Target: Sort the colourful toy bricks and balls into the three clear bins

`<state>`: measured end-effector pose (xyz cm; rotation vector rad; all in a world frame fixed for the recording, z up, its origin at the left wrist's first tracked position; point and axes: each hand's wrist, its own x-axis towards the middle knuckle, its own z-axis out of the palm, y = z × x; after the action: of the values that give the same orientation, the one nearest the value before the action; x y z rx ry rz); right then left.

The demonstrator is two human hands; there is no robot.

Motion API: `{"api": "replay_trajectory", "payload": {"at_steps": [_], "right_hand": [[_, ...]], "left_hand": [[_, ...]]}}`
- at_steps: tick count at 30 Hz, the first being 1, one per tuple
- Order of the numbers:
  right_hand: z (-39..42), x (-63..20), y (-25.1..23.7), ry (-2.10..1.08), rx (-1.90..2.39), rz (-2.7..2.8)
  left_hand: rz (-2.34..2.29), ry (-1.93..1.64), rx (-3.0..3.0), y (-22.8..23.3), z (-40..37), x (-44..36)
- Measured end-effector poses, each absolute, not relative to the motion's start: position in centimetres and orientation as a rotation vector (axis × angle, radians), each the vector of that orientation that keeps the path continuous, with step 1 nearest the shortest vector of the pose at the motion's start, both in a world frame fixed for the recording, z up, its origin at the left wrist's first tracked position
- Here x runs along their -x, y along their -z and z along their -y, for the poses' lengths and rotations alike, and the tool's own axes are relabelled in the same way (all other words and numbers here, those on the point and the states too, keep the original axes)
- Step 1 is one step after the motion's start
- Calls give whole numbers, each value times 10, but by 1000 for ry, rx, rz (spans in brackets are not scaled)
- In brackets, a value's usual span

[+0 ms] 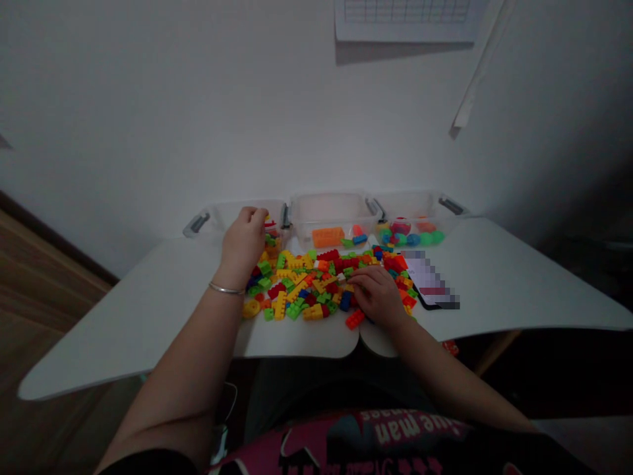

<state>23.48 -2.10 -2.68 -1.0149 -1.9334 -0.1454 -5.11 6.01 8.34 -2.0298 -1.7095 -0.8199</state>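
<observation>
A pile of colourful toy building bricks (297,280) covers the middle of the table. My left hand (244,237) is raised over the left clear plastic bin (237,210), its fingers pinched together. A bit of yellow shows by those fingertips, but I cannot make out what they hold. Low over the right part of the pile, my right hand (380,295) has its fingers drawn together at a small white brick (341,278). A blue brick (345,301) and a red brick (355,320) lie beside that hand. Red and white pieces in the left bin are partly hidden by my left hand.
The middle clear bin (333,201) holds an orange block (328,237) and a few small pieces. In the right clear bin (408,201) are several round coloured pieces (431,238). A phone (428,280) lies right of the pile. The wall (247,99) rises behind the bins.
</observation>
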Motion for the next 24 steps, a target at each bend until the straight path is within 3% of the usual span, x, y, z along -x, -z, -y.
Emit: {"api": "replay_trajectory", "payload": {"at_steps": [24], "right_hand": [[19, -234, 28, 242, 985, 1966]], "left_hand": [[1653, 438, 2156, -61, -74, 56]]}}
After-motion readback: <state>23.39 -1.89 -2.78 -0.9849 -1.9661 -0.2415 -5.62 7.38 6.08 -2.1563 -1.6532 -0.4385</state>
